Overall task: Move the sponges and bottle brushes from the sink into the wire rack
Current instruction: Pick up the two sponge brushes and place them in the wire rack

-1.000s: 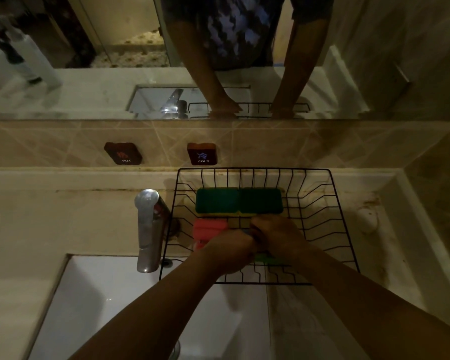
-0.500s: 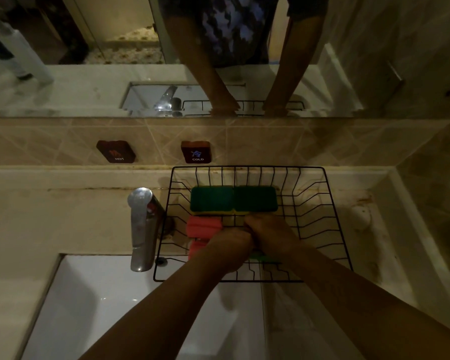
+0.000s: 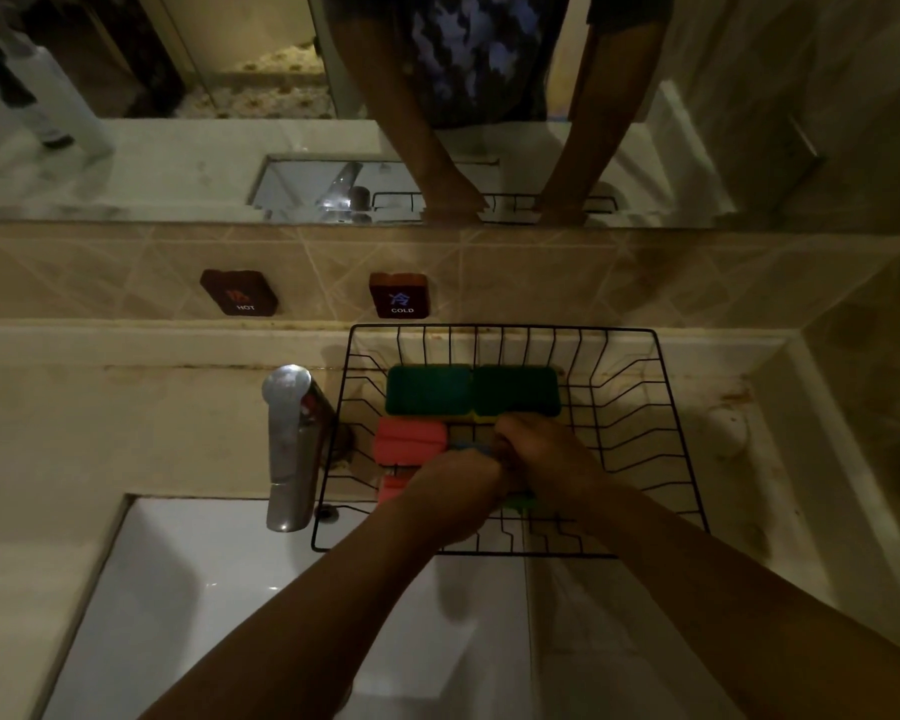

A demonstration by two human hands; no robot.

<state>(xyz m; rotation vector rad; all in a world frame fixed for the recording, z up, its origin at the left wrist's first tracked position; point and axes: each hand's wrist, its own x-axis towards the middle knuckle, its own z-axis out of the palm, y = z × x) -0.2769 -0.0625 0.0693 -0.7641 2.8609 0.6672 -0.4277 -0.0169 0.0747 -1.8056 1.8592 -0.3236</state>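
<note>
A black wire rack (image 3: pixel 640 407) stands on the counter to the right of the tap. Two green sponges (image 3: pixel 427 389) (image 3: pixel 518 389) lie side by side at its back. A pink sponge (image 3: pixel 410 441) lies in front of them, and another pink piece (image 3: pixel 393 485) lies nearer me. My left hand (image 3: pixel 453 493) and my right hand (image 3: pixel 539 454) meet over the rack's middle, fingers curled down on a sponge (image 3: pixel 520 502). Only blue and green slivers of it show. No bottle brush is visible.
A chrome tap (image 3: pixel 289 444) rises left of the rack, over the white sink (image 3: pixel 219 589). HOT (image 3: pixel 240 292) and COLD (image 3: pixel 400 296) tags sit on the tiled wall below a mirror. A pale round object (image 3: pixel 728 433) lies on the stained counter at the right.
Both hands stay pressed together at the same spot in the rack. Only the view has drifted slightly.
</note>
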